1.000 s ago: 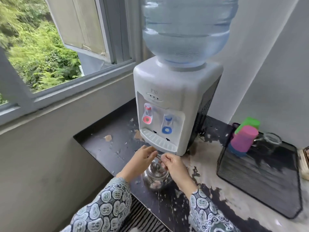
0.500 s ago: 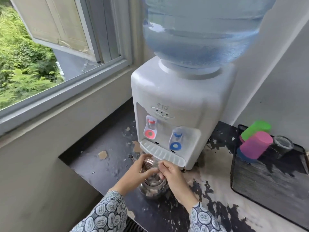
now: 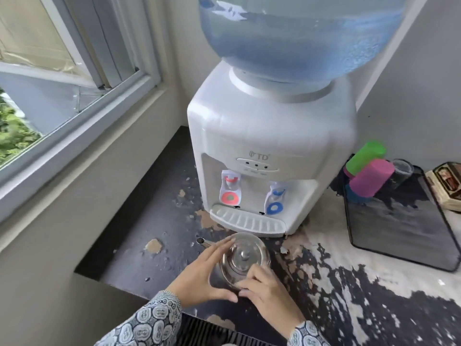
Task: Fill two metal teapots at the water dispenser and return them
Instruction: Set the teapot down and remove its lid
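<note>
A shiny metal teapot with its knobbed lid on stands on the worn dark counter just in front of the white water dispenser. Its spout points left. My left hand wraps around the pot's left side. My right hand grips the near right edge of the lid and body. The dispenser has a red tap on the left, a blue tap on the right and a drip tray below. Only one teapot is in view.
A big blue water bottle sits on top of the dispenser. To the right is a black mesh tray with pink, green and blue cups and a glass. A window and wall close off the left. The counter edge runs just below my hands.
The view has moved closer and lower. The teapot now stands a little nearer to me, clear of the drip tray, with both hands shifted down around its lid and body.
</note>
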